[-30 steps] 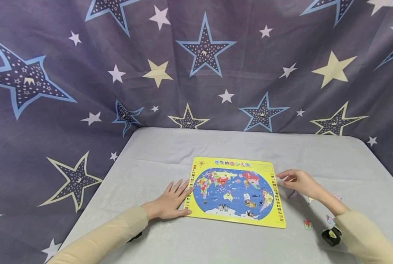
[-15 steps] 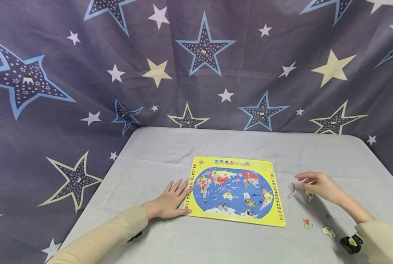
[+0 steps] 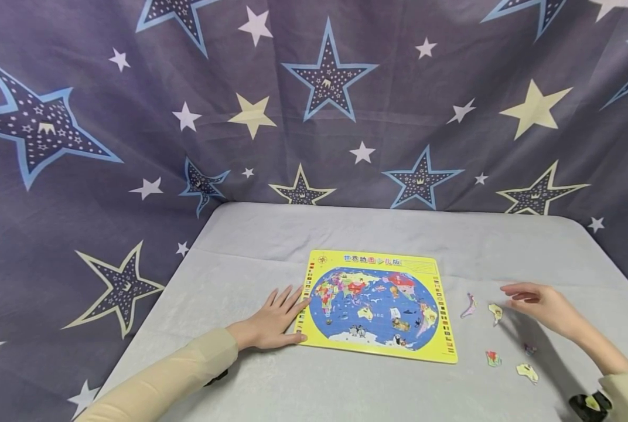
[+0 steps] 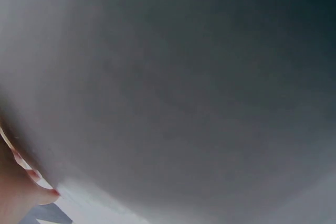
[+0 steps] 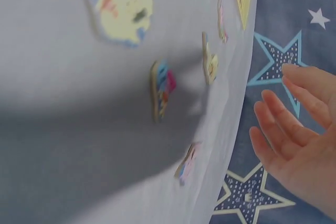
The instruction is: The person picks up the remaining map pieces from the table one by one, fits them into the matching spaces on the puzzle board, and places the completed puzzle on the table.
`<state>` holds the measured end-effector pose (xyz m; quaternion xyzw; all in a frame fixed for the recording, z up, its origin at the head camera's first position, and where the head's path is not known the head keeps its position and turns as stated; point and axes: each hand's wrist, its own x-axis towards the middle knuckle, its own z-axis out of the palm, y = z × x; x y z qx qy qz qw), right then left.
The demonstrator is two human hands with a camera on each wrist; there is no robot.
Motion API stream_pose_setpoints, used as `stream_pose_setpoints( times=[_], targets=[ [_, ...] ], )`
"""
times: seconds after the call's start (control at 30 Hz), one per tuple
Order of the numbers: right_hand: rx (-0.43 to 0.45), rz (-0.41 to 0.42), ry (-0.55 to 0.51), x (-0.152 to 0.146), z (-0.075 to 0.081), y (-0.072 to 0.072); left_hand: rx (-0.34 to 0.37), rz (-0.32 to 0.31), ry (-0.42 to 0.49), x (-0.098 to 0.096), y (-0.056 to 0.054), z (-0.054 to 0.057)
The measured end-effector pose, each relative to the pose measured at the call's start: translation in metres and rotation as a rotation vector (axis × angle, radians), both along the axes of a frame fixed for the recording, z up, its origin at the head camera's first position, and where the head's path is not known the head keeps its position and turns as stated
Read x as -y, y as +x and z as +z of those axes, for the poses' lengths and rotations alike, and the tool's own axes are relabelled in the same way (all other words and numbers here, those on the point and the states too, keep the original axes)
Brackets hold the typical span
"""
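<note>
The table [image 3: 356, 387] has a light grey, soft-looking surface; its far corners are rounded and there are some shallow creases. A yellow map board [image 3: 379, 323] lies flat on it. Well apart from one another, to the right of this board, are lying a narrow purple piece [image 3: 468, 305], a yellow piece [image 3: 495, 313], a red-and-green piece [image 3: 493, 358], a small blue-and-pink piece [image 3: 529, 349] and a pale yellow piece [image 3: 527, 373]. The right wrist view shows also one pink piece [image 5: 188, 163] on the same surface.

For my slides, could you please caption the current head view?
Left hand touching a world map board, right hand hovering near loose pieces on grey cloth.
</note>
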<state>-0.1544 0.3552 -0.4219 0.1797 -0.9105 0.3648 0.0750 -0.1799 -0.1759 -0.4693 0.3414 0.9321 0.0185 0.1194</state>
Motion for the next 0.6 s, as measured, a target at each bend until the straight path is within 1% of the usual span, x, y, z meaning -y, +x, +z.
stream_pose_setpoints(
  times=[0.23, 0.43, 0.6],
  targets=[
    [0.004, -0.043, 0.008, -0.017, -0.003, 0.01, 0.009, 0.009, -0.006, -0.001, 0.0, -0.001],
    [0.014, -0.097, 0.057, -0.032, -0.01, 0.017, 0.012, 0.009, -0.009, -0.001, 0.0, -0.001],
    [0.039, -0.138, 0.092, -0.04, -0.017, 0.019, 0.013, 0.013, -0.012, -0.001, 0.0, 0.0]
  ],
)
